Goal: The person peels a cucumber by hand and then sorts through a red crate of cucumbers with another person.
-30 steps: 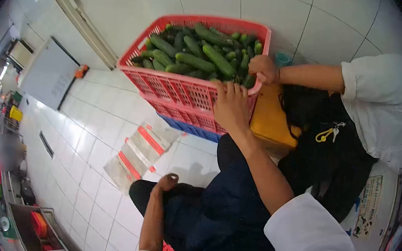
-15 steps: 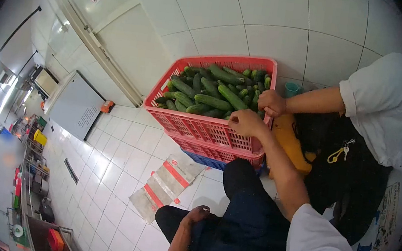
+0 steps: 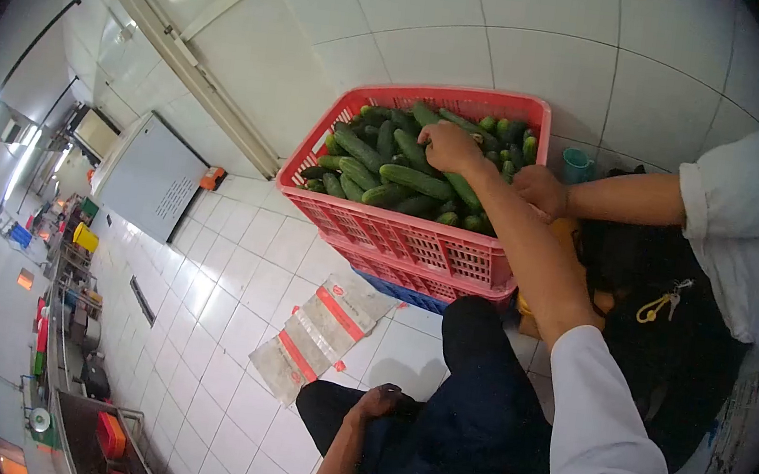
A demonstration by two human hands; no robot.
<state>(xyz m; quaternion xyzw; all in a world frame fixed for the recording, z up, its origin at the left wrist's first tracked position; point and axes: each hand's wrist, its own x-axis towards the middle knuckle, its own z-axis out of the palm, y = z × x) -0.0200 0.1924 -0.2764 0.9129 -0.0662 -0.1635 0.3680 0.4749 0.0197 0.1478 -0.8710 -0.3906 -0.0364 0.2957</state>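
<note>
My right hand (image 3: 451, 147) reaches over the heap of cucumbers (image 3: 416, 180) in the red plastic crate (image 3: 390, 224). Its fingers are curled down on a cucumber (image 3: 410, 151), whose far part is covered by the hand and wrist. My left hand (image 3: 377, 401) rests on my dark-trousered leg, away from the crate; its fingers are partly hidden and dark. Beside my right forearm, another person's hand (image 3: 540, 190) sits at the crate's right end, fingers curled, with its hold hidden.
Another red crate and a blue crate (image 3: 399, 293) stand below. A flattened sack (image 3: 321, 335) lies on the tiled floor. Near the wall is a green cup (image 3: 578, 165). Keys (image 3: 665, 302) hang on the other person's dark clothing. A grey-topped unit (image 3: 152, 178) stands farther off.
My right hand has moved from the crate's near rim up onto the cucumbers. The view has shifted a little. My left hand still rests on my leg.
</note>
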